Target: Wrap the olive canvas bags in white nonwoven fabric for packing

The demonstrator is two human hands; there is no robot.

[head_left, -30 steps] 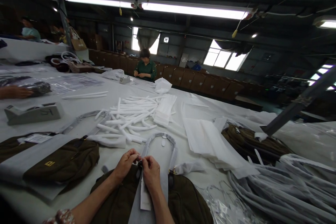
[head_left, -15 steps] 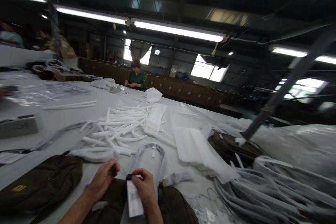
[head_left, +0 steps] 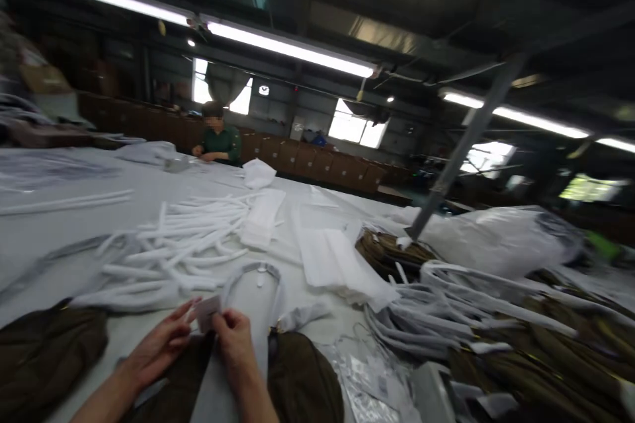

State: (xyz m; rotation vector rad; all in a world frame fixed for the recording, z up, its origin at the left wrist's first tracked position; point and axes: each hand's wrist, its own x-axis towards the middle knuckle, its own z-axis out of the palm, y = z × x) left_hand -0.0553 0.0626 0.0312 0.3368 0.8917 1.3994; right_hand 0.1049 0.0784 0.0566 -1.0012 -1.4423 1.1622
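Observation:
My right hand (head_left: 235,340) pinches the right edge of a white paper tag (head_left: 206,312), held above a dark olive bag (head_left: 302,377). My left hand (head_left: 159,345) is at the tag's left side, fingers stretched and apart, fingertips close to its edge; whether they touch it I cannot tell. The bag's handle (head_left: 278,284), wrapped in pale film, arches away from me on the table. Part of the bag is hidden behind my forearms. Another dark bag (head_left: 54,357) lies to the left.
White foam tubes (head_left: 183,238) are heaped ahead, beside white sheets (head_left: 327,258). Wrapped straps (head_left: 421,317) and stacked olive bags (head_left: 546,363) lie right, near a slanted post (head_left: 456,152). Clear plastic bags (head_left: 367,383) lie nearer. A co-worker (head_left: 221,142) is across the table.
The view has swung right. The tag, hanging lengthwise below my right hand before, is now raised between both hands. My left hand has come closer to it.

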